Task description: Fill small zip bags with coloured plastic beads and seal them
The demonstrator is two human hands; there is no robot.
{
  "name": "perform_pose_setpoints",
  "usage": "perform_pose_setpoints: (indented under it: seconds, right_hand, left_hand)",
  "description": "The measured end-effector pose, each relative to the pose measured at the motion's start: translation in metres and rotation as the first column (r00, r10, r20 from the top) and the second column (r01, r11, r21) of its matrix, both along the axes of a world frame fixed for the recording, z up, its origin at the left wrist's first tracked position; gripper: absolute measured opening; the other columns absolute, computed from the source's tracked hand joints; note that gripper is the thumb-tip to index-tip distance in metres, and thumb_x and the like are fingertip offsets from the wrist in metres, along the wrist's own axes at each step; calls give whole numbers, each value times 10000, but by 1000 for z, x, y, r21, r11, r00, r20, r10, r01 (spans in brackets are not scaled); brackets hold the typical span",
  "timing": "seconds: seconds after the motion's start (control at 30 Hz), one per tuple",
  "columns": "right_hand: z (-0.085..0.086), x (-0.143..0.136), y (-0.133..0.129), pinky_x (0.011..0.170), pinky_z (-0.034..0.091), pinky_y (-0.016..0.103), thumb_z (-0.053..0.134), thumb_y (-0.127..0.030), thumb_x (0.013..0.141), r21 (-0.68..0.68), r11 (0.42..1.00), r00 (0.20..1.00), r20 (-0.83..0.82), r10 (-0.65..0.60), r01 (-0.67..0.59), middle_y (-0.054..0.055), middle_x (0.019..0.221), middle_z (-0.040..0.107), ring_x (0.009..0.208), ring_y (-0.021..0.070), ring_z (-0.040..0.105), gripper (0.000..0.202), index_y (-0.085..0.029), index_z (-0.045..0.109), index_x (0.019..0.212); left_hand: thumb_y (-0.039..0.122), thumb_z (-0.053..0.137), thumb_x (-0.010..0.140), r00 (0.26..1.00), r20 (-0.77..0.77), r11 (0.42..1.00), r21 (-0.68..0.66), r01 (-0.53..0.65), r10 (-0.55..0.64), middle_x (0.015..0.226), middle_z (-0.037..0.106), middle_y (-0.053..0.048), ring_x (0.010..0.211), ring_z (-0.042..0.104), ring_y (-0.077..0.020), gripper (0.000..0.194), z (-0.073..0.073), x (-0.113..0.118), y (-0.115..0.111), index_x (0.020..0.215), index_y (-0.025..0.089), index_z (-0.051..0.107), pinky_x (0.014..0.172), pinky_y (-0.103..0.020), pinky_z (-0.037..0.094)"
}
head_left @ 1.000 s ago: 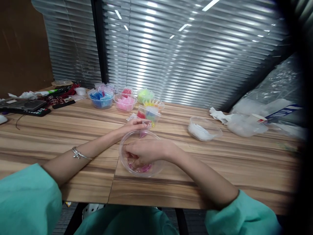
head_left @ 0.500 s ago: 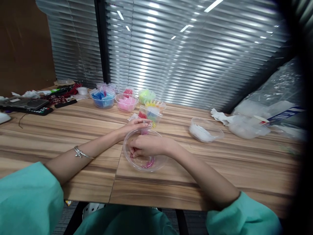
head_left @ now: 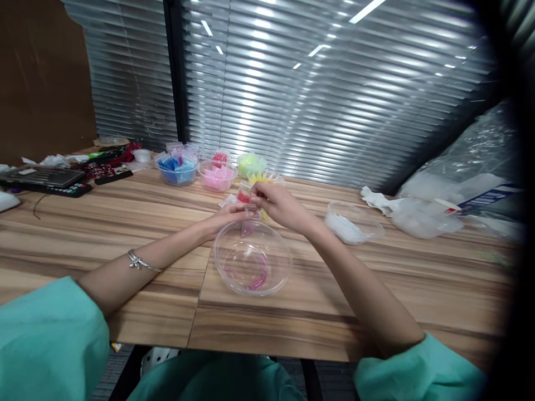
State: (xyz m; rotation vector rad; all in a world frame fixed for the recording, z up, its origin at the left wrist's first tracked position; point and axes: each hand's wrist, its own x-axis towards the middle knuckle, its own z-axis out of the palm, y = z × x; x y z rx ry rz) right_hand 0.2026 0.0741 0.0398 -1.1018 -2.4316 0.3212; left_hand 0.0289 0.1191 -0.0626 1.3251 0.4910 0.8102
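**Small bag held over the bowl, a few pink pieces left inside**

Left hand [head_left: 228, 214] pinches a small clear bag [head_left: 247, 223] at the far rim of the clear bowl [head_left: 252, 265]; the bag shows a pink tint. Right hand [head_left: 278, 205] meets it at the bag's top, fingers closed together; whether they grip a piece or the bag edge I cannot tell. Bowl sits on the wooden table [head_left: 376, 289], near edge, with only a thin scatter of pink pieces [head_left: 258, 275] at the bottom. Judgement: bowl is mostly emptied, remainder not yet bagged. Filled colour bowls [head_left: 196, 170] stand beyond.
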Motion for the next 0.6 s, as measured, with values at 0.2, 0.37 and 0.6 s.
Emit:
perform_pose_setpoints:
  seconds: [0.2,0.37,0.6]
  right_hand:
    - [-7,9,11,622,276,253,523,-130,848,82,989,991,41,-124,120,24,750,586,684,129,464,107,-146,570,753]
    - [-11,11,14,632,308,246,547,-119,832,54,994,991,89,-97,93,29,758,624,695,129,501,111,-147,638,773]
    - [-3,9,7,672,377,252,526,-124,850,12,998,995,80,-58,57,34,804,664,726,133,548,153,-154,676,833]
  left_hand:
    - [314,754,748,1000,-12,1000,-6,-2,2,1100,671,-95,977,634,-189,411,0,0,3,1125,175,670,815,-269,497]
    - [315,752,749,1000,-12,1000,-3,-1,1,1093,678,-93,977,637,-190,411,-1,0,3,1127,177,669,812,-265,496]
    - [306,753,750,1000,-4,1000,10,4,-4,1099,676,-85,996,635,-185,399,-2,0,5,1118,177,670,839,-261,486]
